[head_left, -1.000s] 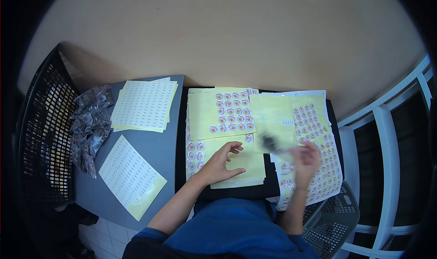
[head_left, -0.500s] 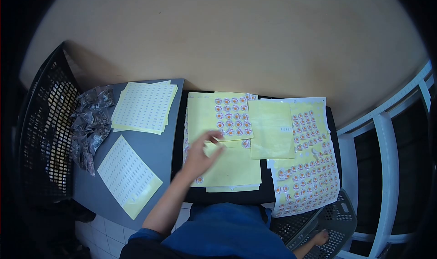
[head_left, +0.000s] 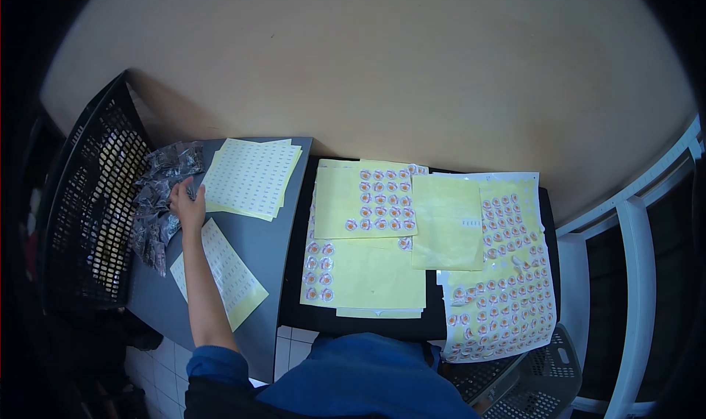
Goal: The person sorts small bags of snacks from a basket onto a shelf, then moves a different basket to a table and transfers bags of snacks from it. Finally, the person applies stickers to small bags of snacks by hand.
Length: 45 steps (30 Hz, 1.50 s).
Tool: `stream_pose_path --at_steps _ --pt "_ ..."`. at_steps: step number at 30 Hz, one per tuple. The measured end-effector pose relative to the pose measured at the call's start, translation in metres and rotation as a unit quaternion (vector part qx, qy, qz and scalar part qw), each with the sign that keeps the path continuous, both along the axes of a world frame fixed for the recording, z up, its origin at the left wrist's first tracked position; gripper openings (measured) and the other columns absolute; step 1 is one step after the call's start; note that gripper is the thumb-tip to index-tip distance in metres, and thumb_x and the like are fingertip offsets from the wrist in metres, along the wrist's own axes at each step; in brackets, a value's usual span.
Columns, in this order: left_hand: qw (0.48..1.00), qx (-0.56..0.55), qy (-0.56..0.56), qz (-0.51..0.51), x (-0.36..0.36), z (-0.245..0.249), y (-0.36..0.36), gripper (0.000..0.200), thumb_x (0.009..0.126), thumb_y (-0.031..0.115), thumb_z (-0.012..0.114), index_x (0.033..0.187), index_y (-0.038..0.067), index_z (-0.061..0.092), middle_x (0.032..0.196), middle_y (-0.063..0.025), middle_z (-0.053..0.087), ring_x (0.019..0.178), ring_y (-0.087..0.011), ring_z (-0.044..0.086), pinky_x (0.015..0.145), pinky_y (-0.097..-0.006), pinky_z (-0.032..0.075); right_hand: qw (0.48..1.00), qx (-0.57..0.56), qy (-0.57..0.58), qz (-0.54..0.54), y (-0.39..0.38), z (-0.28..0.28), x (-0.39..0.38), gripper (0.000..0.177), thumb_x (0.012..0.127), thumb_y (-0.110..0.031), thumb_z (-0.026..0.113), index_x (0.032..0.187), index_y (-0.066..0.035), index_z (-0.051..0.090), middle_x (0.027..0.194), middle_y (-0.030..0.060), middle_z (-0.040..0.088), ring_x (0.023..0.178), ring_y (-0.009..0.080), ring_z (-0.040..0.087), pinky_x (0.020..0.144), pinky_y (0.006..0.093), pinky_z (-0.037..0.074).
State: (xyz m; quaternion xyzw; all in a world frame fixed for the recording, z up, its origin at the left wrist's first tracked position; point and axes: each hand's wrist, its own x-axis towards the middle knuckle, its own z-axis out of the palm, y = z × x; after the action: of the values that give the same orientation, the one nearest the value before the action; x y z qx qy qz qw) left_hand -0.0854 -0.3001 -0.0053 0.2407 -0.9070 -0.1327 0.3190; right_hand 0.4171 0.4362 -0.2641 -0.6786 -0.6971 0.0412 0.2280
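My left hand (head_left: 189,204) reaches over the pile of small clear plastic bags (head_left: 154,187) with dark contents on the left table. Its thumb and fingers are apart at the pile's right edge, and no bag is visibly lifted. Below it, my forearm crosses a pale yellow label sheet (head_left: 234,279). Just right of the hand lies a stack of printed label sheets (head_left: 250,176). Only a small, dim part of my right hand (head_left: 482,404) shows at the bottom edge, by the grey basket (head_left: 540,378); its fingers are hidden.
A black perforated crate (head_left: 92,206) stands tilted at the far left. On the black table (head_left: 294,301) lie yellow sticker sheets (head_left: 368,272) and a large round-sticker sheet (head_left: 507,294). White railing (head_left: 636,272) runs along the right; a beige wall rises behind.
My left hand has moved left from the sticker sheets to the plastic bags. My right hand, earlier visible over the grey basket, has drawn back mostly out of sight. The view has shifted slightly.
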Motion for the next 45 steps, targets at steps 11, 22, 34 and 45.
stream_pose_path --at_steps 11,22,34,45 --pt "0.881 0.473 0.011 0.009 -0.050 0.014 -0.015 0.048 0.071 0.028 0.056 0.116 0.014 0.047 0.114 -0.0058 0.048 0.072 -0.0113 0.043 0.053 -0.0235 0.030 0.920 0.235 0.313 0.005 -0.004 0.208 -0.135 0.019 0.079 -0.008 0.056 0.093 0.004 0.054 0.094 0.0119 0.057 0.086 0.0198 0.056 0.076 0.0277 0.046" --pt "0.763 0.591 0.260 0.045 -0.073 -0.002 -0.028 0.051 0.065 0.023 0.067 0.105 -0.001 0.046 0.105 -0.0115 0.046 0.090 -0.0167 0.044 0.071 -0.0313 0.041 0.778 0.170 0.540 0.273 -0.104 0.288 -0.281 0.008 0.079 0.006 0.044 0.082 0.001 0.049 0.086 0.0080 0.047 0.080 0.0153 0.048 0.074 0.0261 0.040" --pt "0.566 0.709 0.241 -0.344 0.012 0.049 0.208 0.016 0.078 0.005 0.057 0.076 0.011 0.042 0.083 -0.0017 0.051 0.079 -0.0086 0.050 0.076 -0.0244 0.042 0.564 -0.180 0.508 0.625 -0.251 0.326 -0.377 0.018 0.070 0.005 0.054 0.087 0.001 0.050 0.089 0.0089 0.047 0.078 0.0140 0.049 0.067 0.0228 0.043" --pt "0.422 0.771 0.049 -0.473 0.088 0.034 0.333 0.032 0.073 -0.005 0.055 0.087 0.010 0.031 0.091 -0.0038 0.044 0.090 -0.0129 0.048 0.083 -0.0280 0.039 0.508 -0.324 0.514 0.610 -0.276 0.340 -0.399 0.006 0.077 -0.002 0.056 0.081 0.003 0.056 0.079 0.0071 0.057 0.073 0.0107 0.053 0.069 0.0227 0.043"
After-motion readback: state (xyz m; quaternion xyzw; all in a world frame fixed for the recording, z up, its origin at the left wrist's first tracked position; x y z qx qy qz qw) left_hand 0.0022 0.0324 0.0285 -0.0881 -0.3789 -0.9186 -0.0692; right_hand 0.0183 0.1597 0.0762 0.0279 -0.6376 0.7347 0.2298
